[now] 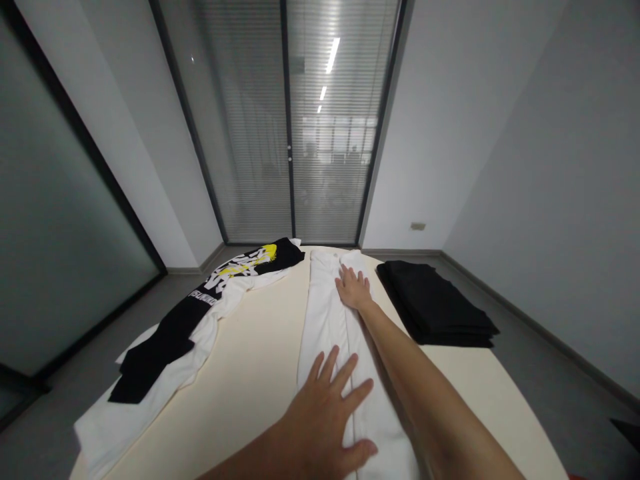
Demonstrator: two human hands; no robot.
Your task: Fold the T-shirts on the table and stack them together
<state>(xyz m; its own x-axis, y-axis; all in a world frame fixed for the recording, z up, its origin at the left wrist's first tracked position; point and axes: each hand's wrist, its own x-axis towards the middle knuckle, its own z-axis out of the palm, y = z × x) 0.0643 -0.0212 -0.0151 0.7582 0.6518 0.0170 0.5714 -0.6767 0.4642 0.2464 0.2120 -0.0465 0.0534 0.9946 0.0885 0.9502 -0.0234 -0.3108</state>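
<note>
A pair of white trousers (325,320) lies lengthwise on the pale table (260,347), its waistband at the far end. My left hand (323,413) rests flat on the nearer part of the cloth with fingers spread. Farther up, near the waistband, my right hand (354,288) lies on the fabric, its fingers also apart. Neither hand grips anything. The near end of the trousers runs out of view at the bottom.
Along the table's left edge lie a black T-shirt (175,327) with white and yellow print and a white garment (130,427) under it. Folded black clothes (435,300) are stacked at the right. Beyond the table stands a glass partition with blinds (330,193).
</note>
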